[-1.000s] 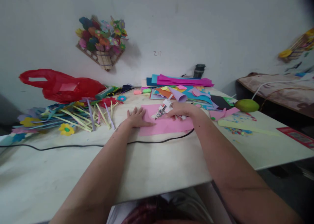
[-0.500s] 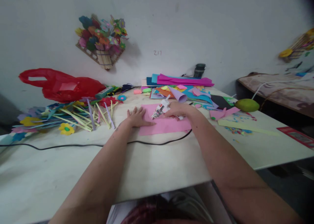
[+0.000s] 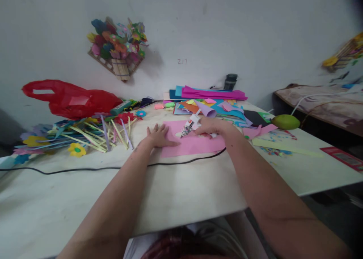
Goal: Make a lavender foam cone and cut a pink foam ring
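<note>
A pink paper sheet (image 3: 195, 143) lies flat on the pale table (image 3: 176, 191). My left hand (image 3: 159, 135) rests open on the sheet's left edge, fingers spread and pressing it down. My right hand (image 3: 211, 127) is closed around a glue gun (image 3: 189, 127) with a patterned white body, its tip pointing down-left at the sheet. A black cord (image 3: 113, 167) runs from that hand across the table to the left.
Paper flowers on rolled stems (image 3: 79, 134) lie at the left beside a red plastic bag (image 3: 70, 98). Stacked coloured sheets (image 3: 210, 94) and scraps sit behind the pink sheet. A green fruit (image 3: 285, 121) lies at the right. A flower basket (image 3: 117, 49) hangs on the wall.
My right hand with the glue gun shifted a little left and then back right over the pink sheet. My left hand stayed put.
</note>
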`<act>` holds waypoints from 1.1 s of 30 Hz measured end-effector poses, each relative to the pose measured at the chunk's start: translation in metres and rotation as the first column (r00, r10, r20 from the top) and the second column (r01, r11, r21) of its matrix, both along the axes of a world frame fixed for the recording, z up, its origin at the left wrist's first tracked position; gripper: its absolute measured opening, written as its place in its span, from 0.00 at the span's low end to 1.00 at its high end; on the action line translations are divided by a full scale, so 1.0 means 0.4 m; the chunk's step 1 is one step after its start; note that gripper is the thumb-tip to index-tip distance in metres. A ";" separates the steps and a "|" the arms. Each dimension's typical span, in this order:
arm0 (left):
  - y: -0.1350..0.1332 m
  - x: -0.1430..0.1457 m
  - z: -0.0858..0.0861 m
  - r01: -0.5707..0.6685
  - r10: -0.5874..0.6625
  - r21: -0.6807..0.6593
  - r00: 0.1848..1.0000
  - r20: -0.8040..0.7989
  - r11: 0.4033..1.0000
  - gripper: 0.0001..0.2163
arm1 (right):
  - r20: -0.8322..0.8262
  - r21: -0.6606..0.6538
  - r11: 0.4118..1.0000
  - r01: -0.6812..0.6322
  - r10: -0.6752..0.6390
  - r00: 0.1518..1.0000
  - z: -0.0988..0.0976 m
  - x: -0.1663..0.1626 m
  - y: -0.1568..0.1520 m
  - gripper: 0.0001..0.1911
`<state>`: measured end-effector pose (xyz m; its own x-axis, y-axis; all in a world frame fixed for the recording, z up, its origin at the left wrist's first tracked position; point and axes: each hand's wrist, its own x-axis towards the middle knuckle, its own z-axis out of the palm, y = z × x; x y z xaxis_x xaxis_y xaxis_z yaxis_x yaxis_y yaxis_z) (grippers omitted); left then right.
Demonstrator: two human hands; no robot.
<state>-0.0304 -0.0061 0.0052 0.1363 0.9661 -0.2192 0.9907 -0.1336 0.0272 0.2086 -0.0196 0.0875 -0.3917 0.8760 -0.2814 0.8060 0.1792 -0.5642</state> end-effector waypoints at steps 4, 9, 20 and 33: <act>-0.005 0.010 0.014 0.029 -0.029 0.030 0.999 -0.024 0.999 0.54 | -0.083 -0.024 1.000 -0.012 0.010 0.996 0.001 0.010 -0.002 0.11; -0.008 0.010 0.018 0.083 -0.083 -0.003 0.996 0.032 0.997 0.52 | -0.166 -0.023 1.000 0.002 -0.006 0.986 -0.021 0.025 -0.003 0.10; -0.018 0.012 0.030 0.076 -0.074 0.017 0.995 -0.061 0.997 0.48 | -0.223 0.004 0.998 0.055 -0.053 0.973 -0.030 0.014 -0.021 0.09; -0.020 0.011 0.017 0.109 -0.109 -0.008 0.994 -0.031 0.994 0.52 | -0.089 -0.014 0.998 0.057 -0.058 0.994 -0.029 0.024 -0.036 0.13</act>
<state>-0.0262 -0.0140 0.0122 0.2336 0.9445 -0.2312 0.9706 -0.2407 -0.0026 0.2181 -0.0340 0.0760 -0.3648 0.8948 -0.2573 0.7612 0.1274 -0.6358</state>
